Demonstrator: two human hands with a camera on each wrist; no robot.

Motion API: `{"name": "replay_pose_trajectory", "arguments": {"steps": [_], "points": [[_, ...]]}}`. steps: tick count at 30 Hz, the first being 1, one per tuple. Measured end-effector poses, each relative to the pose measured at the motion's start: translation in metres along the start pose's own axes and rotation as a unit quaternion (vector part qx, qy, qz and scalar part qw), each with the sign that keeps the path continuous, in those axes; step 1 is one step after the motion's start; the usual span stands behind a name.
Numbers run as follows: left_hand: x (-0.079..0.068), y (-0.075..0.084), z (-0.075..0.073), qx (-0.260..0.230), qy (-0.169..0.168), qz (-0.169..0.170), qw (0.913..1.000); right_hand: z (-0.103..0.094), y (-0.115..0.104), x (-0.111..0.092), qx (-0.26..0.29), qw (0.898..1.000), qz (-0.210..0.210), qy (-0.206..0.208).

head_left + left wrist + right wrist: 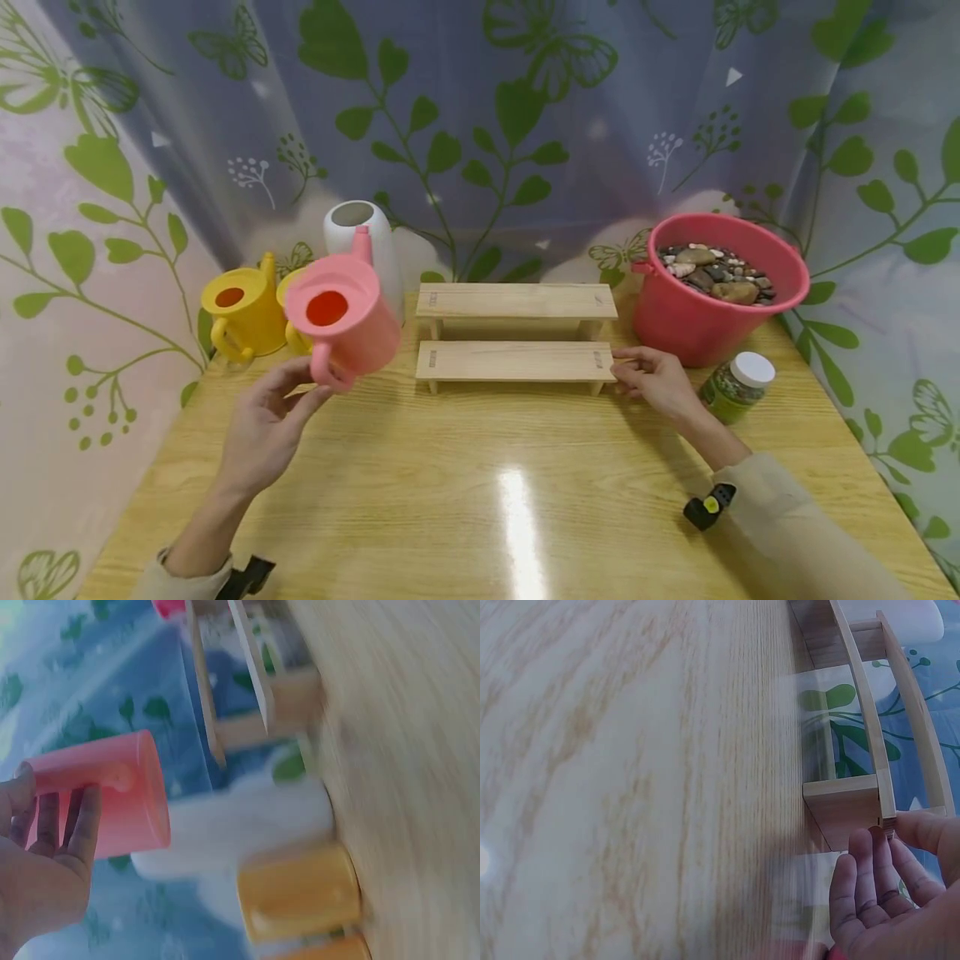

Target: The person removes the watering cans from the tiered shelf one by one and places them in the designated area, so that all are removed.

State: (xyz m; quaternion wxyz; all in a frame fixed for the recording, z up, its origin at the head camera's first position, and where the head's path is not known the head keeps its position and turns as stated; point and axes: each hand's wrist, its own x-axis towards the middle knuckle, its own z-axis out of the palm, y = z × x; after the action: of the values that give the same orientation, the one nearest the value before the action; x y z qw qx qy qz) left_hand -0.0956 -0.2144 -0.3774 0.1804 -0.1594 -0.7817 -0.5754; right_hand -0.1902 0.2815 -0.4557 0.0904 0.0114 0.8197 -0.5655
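Note:
My left hand (262,429) grips the handle of a pink watering can (367,329), held up above the table at the left. In the left wrist view the fingers curl round the handle of the can (127,806). My right hand (660,387) is at the right end of a two-step wooden shelf (517,360). In the right wrist view, thumb and fingertips pinch the end of the lower board (877,754), thumb above and fingers below. Behind the pink can are a yellow watering can (258,321), a second yellow one mostly hidden, and a white vase (386,242).
A pink bucket (686,325) filled with stones (712,271) stands at the back right. In front of it, close to my right wrist, is a clear jar (727,392) with a white lid. The wood-grain table (420,492) meets a leaf-patterned curtain (465,125) behind.

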Motion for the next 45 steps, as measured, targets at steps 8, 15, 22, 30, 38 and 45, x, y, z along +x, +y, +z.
{"name": "replay_pose_trajectory", "arguments": {"steps": [8, 15, 22, 30, 38, 45], "points": [[-0.033, -0.021, -0.065, -0.073, 0.035, 0.004, 0.9967, 0.002, 0.001, 0.001, 0.005, 1.0, 0.01, -0.001], [-0.068, -0.047, -0.107, 0.03, 0.075, -0.061, 0.9949, 0.001, 0.002, 0.0, 0.008, 1.0, 0.008, -0.001], [-0.102, -0.071, -0.137, 0.185, 0.108, -0.182, 0.9599, 0.001, 0.002, 0.0, 0.008, 1.0, 0.004, -0.002], [-0.12, -0.094, -0.164, 0.271, 0.11, -0.26, 0.9203, 0.0, 0.001, 0.0, 0.003, 1.0, 0.012, -0.005], [-0.126, -0.109, -0.178, 0.257, 0.103, -0.288, 0.9168, 0.0, 0.0, 0.0, -0.004, 1.0, 0.013, -0.008], [-0.12, -0.1, -0.183, 0.192, 0.124, -0.303, 0.925, 0.0, -0.001, 0.001, 0.0, 1.0, 0.017, -0.005]]}}
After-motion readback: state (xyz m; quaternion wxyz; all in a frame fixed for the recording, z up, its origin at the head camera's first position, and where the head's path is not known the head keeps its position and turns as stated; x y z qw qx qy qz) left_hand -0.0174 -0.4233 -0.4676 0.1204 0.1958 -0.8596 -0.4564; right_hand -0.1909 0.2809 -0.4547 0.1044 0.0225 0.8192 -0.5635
